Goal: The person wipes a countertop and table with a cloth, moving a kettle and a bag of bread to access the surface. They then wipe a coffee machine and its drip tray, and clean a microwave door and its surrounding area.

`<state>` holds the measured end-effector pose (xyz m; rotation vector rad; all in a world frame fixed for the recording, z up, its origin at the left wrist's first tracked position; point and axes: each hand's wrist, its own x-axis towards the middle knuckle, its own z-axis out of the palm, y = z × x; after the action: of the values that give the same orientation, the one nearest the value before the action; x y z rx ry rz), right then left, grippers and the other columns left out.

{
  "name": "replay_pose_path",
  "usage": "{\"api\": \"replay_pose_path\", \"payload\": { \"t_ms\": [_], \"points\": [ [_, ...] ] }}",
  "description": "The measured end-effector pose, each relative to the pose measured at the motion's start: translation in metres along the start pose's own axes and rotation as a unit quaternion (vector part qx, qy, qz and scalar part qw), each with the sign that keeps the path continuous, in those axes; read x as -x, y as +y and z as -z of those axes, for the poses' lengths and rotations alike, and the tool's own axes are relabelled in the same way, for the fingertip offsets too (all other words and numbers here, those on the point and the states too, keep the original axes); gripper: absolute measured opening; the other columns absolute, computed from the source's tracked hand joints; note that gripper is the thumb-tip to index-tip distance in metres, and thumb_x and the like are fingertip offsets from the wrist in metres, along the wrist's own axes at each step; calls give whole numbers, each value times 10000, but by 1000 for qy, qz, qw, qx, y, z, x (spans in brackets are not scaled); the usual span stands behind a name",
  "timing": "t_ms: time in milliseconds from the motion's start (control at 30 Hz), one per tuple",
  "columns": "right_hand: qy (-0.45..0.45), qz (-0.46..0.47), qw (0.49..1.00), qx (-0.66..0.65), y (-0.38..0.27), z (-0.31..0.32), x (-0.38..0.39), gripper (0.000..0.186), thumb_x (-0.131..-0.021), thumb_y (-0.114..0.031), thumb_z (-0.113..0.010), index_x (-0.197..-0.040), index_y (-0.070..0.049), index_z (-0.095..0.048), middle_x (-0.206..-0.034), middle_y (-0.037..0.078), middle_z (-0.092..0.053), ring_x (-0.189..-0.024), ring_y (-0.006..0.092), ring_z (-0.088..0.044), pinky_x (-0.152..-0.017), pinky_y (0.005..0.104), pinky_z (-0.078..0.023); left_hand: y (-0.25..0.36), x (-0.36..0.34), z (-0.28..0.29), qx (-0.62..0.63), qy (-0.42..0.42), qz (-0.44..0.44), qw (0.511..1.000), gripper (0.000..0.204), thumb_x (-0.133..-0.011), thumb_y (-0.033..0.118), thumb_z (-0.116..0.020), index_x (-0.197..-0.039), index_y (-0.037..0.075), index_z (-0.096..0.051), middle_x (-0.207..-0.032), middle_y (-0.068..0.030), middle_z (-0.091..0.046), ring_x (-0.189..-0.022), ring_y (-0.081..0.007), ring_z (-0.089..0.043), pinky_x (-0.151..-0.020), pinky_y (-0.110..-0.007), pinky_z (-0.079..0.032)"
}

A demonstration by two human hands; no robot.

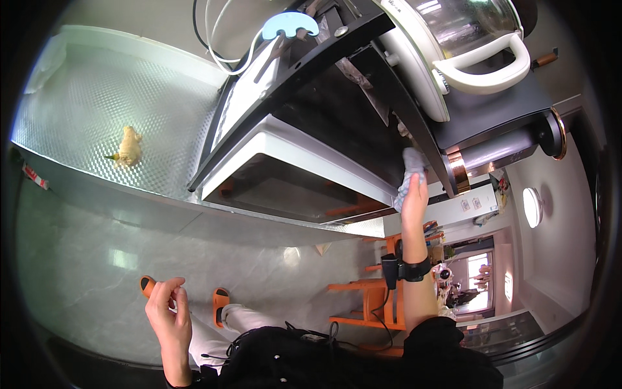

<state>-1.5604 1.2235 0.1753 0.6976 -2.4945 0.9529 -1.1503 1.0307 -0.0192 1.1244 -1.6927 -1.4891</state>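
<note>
My right hand (414,200) reaches up to the right end of the white microwave (272,136), its fingers pressed on a grey cloth (409,174). That cloth lies by the microwave's top edge, under the black shelf (427,139) of a rack. Part of the cloth is hidden behind the fingers. Low on the left, my left hand (170,318) hangs in the air over the floor, away from the counter. Its fingers are loosely bent, the thumb stands apart from them, and nothing shows in the grasp.
A white appliance with a glass jug (483,65) stands on the rack's upper shelf, beside a dark cylinder (502,152). Ginger root (129,148) lies on the silver-patterned counter (78,84). White cables (210,32) hang behind the rack. Orange chairs (369,305) stand on the right.
</note>
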Motion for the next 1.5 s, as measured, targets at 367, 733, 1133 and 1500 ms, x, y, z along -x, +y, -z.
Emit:
{"api": "replay_pose_path", "payload": {
  "t_ms": [367,733,1133,1500],
  "points": [
    [-208,-55,956,198,10,-16,-99,597,-953,-434,-408,-1348,13,-403,-1407,157,-407,-1322,266,-349,-1086,322,-235,11,-7,-2,-4,-14,8,1000,110,-791,-27,-552,-868,-1,-626,-653,-44,-499,-570,-128,-457,-529,-248,-361],
    [-251,180,934,181,-196,-66,15,391,-948,-335,-381,-1087,-20,-566,-1058,206,-601,-993,393,-574,-855,470,-462,34,-12,0,-20,-9,-13,1000,90,-828,-10,-555,-885,-21,-623,-680,-49,-512,-537,-101,-452,-486,-222,-349],
    [-224,189,946,135,-116,-31,-1,476,-922,-425,-423,-1129,-34,-599,-1109,200,-609,-1002,375,-585,-869,423,-463,51,0,-21,-26,-57,-16,998,100,-827,-15,-553,-890,-29,-631,-688,-57,-563,-575,-111,-546,-503,-225,-396],
    [-194,-32,944,264,124,37,-105,549,-961,-416,-378,-1325,-11,-449,-1357,118,-478,-1252,230,-431,-1049,311,-294,42,6,-30,-43,-86,-20,995,86,-805,-5,-581,-864,-5,-643,-667,-66,-555,-565,-130,-477,-526,-248,-386]
  ]
}}
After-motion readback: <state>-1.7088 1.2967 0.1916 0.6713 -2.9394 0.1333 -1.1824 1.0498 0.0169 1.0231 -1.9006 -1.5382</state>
